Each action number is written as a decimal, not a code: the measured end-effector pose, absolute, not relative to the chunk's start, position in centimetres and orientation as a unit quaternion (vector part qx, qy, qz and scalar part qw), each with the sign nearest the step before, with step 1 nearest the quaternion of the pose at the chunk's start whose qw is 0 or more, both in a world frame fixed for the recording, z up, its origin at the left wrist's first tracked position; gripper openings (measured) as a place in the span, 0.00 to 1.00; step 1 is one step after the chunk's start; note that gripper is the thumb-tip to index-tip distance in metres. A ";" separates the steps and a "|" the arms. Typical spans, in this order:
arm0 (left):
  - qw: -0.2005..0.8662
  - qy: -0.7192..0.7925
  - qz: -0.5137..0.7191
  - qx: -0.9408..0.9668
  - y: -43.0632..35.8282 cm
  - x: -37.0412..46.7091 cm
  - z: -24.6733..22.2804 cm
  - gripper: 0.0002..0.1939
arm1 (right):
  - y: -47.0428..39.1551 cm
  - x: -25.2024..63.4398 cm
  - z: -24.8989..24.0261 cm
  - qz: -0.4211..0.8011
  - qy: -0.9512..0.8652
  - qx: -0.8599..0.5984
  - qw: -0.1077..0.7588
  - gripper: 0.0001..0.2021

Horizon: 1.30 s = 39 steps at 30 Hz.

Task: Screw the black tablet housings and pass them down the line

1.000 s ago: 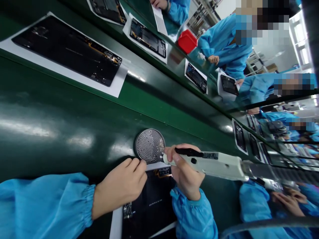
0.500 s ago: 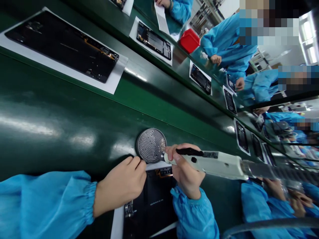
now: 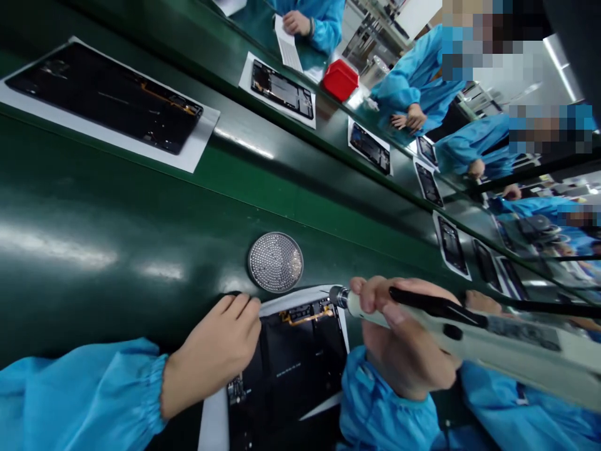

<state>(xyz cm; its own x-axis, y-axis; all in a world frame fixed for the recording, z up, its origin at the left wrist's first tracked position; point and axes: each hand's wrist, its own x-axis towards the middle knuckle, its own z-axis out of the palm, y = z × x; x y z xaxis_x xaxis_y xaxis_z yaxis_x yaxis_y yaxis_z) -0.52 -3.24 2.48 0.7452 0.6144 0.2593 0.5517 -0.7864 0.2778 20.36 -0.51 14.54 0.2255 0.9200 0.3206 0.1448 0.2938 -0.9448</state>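
Observation:
My right hand (image 3: 399, 332) is wrapped round a pale electric screwdriver (image 3: 507, 344) with a black lever. The screwdriver's metal nose is by the upper right corner of an opened black tablet (image 3: 295, 376), near its orange flex cable. That tablet lies on a white sheet (image 3: 213, 419). At the tablet's upper left corner rests my left hand (image 3: 213, 354), its fingers curled; whatever they pinch is hidden beneath them. Just beyond the tablet sits a round metal screw tray (image 3: 275, 262) covered in small holes, with tiny bright bits on its right part.
Another opened tablet (image 3: 107, 94) lies on white paper at the upper left. More tablets (image 3: 282, 89) line the green conveyor (image 3: 244, 141). A red bin (image 3: 340, 80) stands across it. Co-workers in blue sleeves (image 3: 408, 69) sit opposite, and another sleeve (image 3: 507, 401) is close at my right.
My right hand has drawn the screwdriver from the screw tray towards me and right, to the tablet's upper right corner. My left hand stays by the tablet's upper left corner.

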 end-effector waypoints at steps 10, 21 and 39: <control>0.010 0.326 0.242 0.914 -1.6 -0.4 2.3 0.11 | -1.3 20.0 11.7 0.410 -0.522 -0.481 0.573 0.11; 0.055 0.291 0.242 0.924 -0.8 3.7 1.7 0.07 | -1.6 20.5 9.9 0.406 -0.518 -0.523 0.542 0.10; 0.079 0.269 0.276 0.919 -1.3 3.8 1.5 0.10 | -2.5 20.9 9.4 0.382 -0.518 -0.576 0.504 0.10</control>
<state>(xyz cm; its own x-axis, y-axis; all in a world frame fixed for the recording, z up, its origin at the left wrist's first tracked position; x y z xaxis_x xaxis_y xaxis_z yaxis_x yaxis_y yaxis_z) 3.77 -1.31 1.50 0.7030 0.5388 0.4642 0.4519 -0.8424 0.2934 20.87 -2.51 9.38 0.1713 0.9819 0.0813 0.2114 0.0440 -0.9764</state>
